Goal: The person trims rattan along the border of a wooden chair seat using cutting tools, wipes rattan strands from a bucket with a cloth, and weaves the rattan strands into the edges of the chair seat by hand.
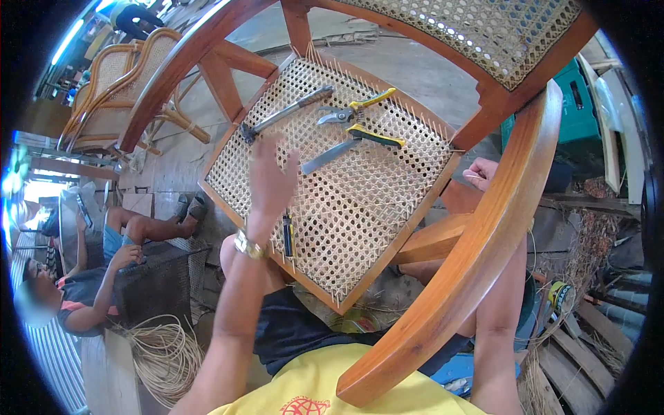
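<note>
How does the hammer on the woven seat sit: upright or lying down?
Lying down: the hammer stretches lengthwise across the woven seat, its handle running along the weave.

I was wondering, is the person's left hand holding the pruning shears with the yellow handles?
No, the pruning shears lie on the woven cane seat, apart from the open left hand.

White-blue glare burns along the far left of the frame, and a tube light (67, 43) glows at upper left; the wooden armrest (470, 266) carries soft sheen, the left hand (271, 183) smears with blur, and fisheye distortion bows everything toward black corners
</note>
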{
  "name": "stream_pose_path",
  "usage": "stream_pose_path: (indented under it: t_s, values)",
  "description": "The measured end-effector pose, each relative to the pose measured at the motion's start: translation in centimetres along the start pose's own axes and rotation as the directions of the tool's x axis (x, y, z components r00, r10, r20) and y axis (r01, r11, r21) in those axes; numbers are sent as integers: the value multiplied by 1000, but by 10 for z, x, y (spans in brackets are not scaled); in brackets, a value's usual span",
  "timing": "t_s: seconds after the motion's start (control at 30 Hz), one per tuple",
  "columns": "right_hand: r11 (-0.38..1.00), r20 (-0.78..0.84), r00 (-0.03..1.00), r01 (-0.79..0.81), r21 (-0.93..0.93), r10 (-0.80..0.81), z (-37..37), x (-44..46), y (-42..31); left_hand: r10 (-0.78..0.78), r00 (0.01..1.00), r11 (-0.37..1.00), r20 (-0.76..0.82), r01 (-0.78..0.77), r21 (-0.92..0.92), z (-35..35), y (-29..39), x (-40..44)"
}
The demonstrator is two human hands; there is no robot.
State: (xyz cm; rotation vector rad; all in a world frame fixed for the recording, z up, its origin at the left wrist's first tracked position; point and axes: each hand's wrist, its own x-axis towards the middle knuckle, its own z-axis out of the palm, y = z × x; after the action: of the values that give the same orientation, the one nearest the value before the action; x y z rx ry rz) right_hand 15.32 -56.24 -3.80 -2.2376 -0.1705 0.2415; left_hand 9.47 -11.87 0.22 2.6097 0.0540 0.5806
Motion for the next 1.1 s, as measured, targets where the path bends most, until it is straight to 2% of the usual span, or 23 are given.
stream_pose_path:
  t_s: [0.03, 0.07, 0.13, 0.17, 0.23, 0.27, 0.33, 0.37, 0.4, 0.43, 0.47, 0.5, 0.53, 0.6, 0.67, 0.73, 0.77, 0.83, 0.9, 0.97, 1.0, 1.03, 1.1]
  values:
    - [1000, 5, 1000, 18, 14, -18, -2, 0, 1, 39, 995, 996, -86, -32, 85, 4, -22, 16]
    - [1000, -1, 1000, 15, 12, -15, 0, 3, 4, 44, 995, 996, -85, -37, 80, 14, -45, 32]
    - [972, 64, 993, 115, -206, -104, 6, 12, 15, 243, 958, 944, -151, -198, 263, 35, -87, 58]
    - [972, 60, 993, 111, -207, -100, 6, 10, 10, 245, 958, 945, -150, -201, 259, 35, -95, 66]
    - [996, 62, 998, 34, -84, -29, 5, 4, 2, 127, 987, 947, 103, -151, 284, 39, -107, 76]
    - [995, 58, 998, 25, -92, -20, 1, -2, 4, 129, 986, 950, 107, -154, 273, 42, -116, 80]
    - [999, -57, 998, 28, -14, -29, -6, -10, 7, 201, 976, 902, 82, -217, 373, 46, -127, 87]
    - [999, -62, 998, 29, -24, -30, -10, -14, 21, 173, 980, 917, 103, -198, 347, 35, -115, 85]
    - [936, -53, 998, -22, 352, 44, -15, -21, 43, 175, 980, 920, 99, -199, 339, 23, -102, 81]
    - [732, -19, 994, -69, 678, 111, -18, -30, 56, 183, 977, 934, 108, -208, 291, 11, -90, 75]
    - [735, -23, 993, -73, 674, 119, -25, -45, 33, 192, 974, 946, 120, -216, 242, 5, -84, 68]
    - [878, -44, 986, -120, 464, 159, -36, -63, 9, 305, 949, 911, 81, -315, 267, 2, -82, 60]
    - [961, -68, 980, -169, 221, 188, -41, -75, -10, 297, 951, 915, 81, -308, 260, -3, -79, 54]
    - [951, -95, 973, -179, 252, 209, -40, -82, 25, 352, 904, 880, 244, -408, 243, -14, -68, 45]
    - [941, -128, 966, -179, 285, 223, -42, -94, 28, 303, 909, 890, 286, -377, 257, -8, -63, 37]
    - [999, -329, 944, 7, -37, -19, -23, -119, 9, 213, 924, 903, 319, -310, 297, -1, -61, 30]
    - [967, -353, 927, -41, 250, 130, -5, -130, -1, 228, 935, 914, 271, -301, 270, 6, -70, 26]
    - [992, -419, 899, -112, 51, 123, 22, -164, -35, 198, 959, 937, 205, -247, 249, 9, -72, 20]
    - [985, -383, 911, -111, 131, 154, 62, -202, -39, 165, 976, 954, 142, -194, 226, 7, -68, 13]
    - [982, -360, 915, -184, 37, 185, 106, -231, -60, 75, 997, 985, -28, -69, 156, 0, -57, -5]
    - [984, -337, 927, -126, 128, 162, 129, -248, -58, 83, 996, 984, -32, -77, 159, -6, -50, -18]
    - [974, -317, 939, -68, 217, 136, 147, -259, -57, 28, 999, 998, -26, -26, 66, -13, -43, -38]
    - [960, -289, 952, -16, 279, 100, 158, -264, -78, -42, 999, 997, -35, 39, -60, -22, -28, -79]
